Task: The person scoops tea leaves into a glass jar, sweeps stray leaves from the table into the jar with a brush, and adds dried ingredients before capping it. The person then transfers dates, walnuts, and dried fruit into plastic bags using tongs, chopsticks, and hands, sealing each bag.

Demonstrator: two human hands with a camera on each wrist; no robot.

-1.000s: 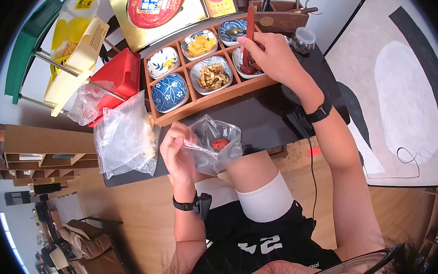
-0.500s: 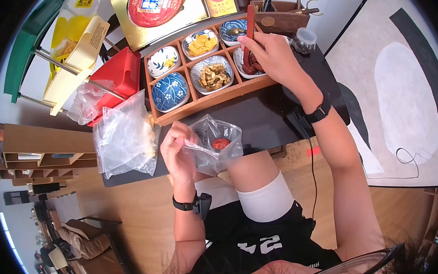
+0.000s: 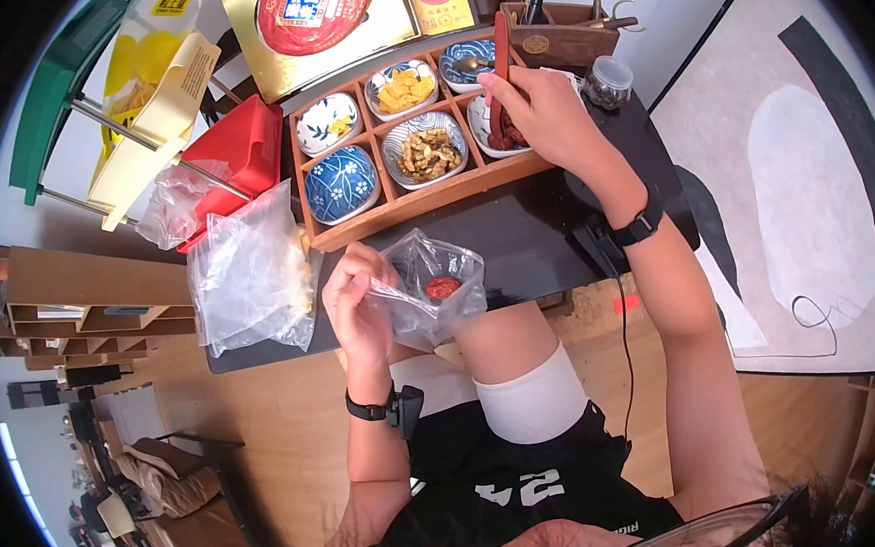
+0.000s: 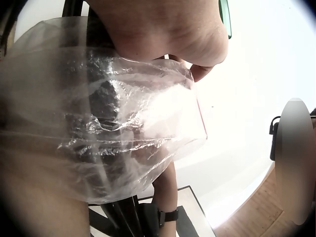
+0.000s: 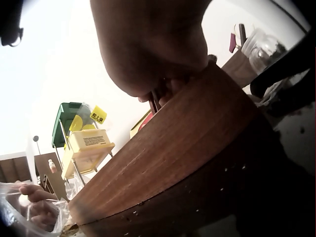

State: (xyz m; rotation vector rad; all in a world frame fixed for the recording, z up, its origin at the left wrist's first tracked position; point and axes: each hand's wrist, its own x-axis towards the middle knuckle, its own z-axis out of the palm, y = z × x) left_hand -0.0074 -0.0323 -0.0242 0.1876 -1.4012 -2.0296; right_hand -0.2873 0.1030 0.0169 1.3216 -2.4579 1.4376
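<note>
My left hand (image 3: 355, 304) pinches the edge of a clear plastic bag (image 3: 410, 317) in front of the table edge. The bag's mouth gapes, and a wrinkled red dried fruit (image 3: 443, 288) lies inside. With my right hand (image 3: 552, 115) I hold long red-brown tongs (image 3: 500, 47) upright. Their lower end reaches into the front right bowl (image 3: 478, 126), among dark red dried fruits (image 3: 513, 136); my hand partly covers this bowl. It sits in a divided wooden box (image 3: 402, 205), beside a bowl of walnuts (image 3: 431, 155). In the right wrist view the box wall (image 5: 168, 148) hides the tips.
Yellow dried pieces (image 3: 405, 91) fill another bowl, and a spoon (image 3: 470, 65) lies in the back right one. Clear bags (image 3: 252, 277) lie left of the box, near a red bin (image 3: 250, 152). A lidded jar (image 3: 608, 80) stands right of the box.
The lower end of the tongs has shifted slightly among the dark red fruits. My left hand and the bag have stayed almost still.
</note>
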